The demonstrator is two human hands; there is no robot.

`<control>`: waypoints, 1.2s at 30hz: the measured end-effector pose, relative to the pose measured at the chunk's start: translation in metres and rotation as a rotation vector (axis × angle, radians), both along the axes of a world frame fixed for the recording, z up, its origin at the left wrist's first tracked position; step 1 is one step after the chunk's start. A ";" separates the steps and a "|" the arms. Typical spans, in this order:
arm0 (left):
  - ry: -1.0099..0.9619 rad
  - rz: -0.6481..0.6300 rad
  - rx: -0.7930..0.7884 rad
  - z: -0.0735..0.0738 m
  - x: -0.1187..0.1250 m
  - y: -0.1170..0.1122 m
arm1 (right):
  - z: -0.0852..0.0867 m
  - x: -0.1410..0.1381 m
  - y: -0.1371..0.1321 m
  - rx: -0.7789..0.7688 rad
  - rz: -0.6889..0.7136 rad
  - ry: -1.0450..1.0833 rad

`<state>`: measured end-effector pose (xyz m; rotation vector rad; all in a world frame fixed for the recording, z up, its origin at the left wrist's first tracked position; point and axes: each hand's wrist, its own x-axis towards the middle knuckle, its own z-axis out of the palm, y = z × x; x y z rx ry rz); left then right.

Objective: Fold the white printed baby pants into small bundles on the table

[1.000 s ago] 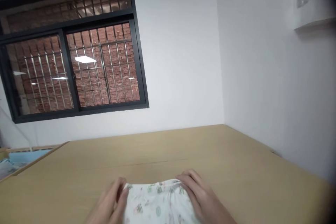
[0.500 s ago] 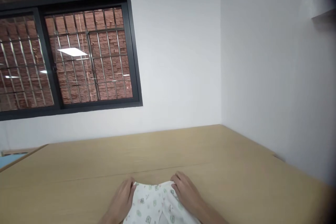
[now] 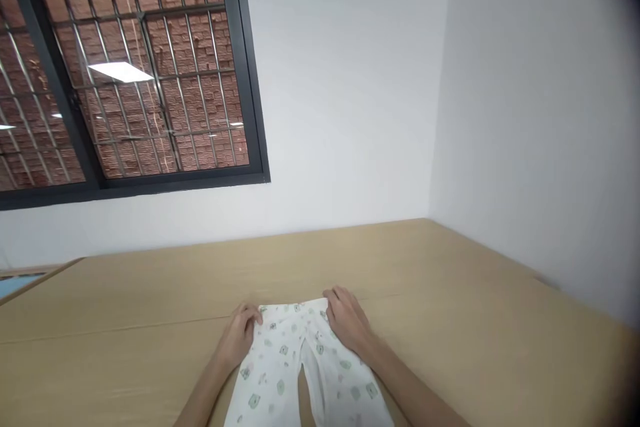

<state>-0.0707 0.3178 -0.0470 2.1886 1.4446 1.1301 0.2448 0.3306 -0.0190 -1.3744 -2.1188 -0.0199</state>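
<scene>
A pair of white pants (image 3: pixel 280 363) with a small green print lies on the wooden table, waistband away from me. The two legs run toward me with a gap between them, and their lower ends are out of view. My left hand (image 3: pixel 241 333) is closed on the left corner of the waistband. At the right corner, my right hand (image 3: pixel 347 317) grips the fabric with bent fingers. Between both hands the waistband looks stretched nearly straight.
The wooden table (image 3: pixel 465 333) has a seam across it and meets a white wall (image 3: pixel 345 93) at the back and right. A barred window (image 3: pixel 165 67) is at the upper left. Something light blue (image 3: pixel 20 285) shows beyond the table's left edge.
Both hands have moved forward across the table with the waistband, so more of the pants and the gap between the legs shows. The camera view has shifted slightly downward and left-to-right.
</scene>
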 end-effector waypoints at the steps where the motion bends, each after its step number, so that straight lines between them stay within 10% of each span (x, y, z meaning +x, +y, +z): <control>1: 0.007 0.003 -0.002 0.001 0.001 -0.002 | 0.000 0.000 -0.001 0.004 0.002 0.013; 36: 0.376 0.157 -0.193 0.020 0.014 -0.021 | 0.001 0.000 -0.003 -0.048 0.149 0.019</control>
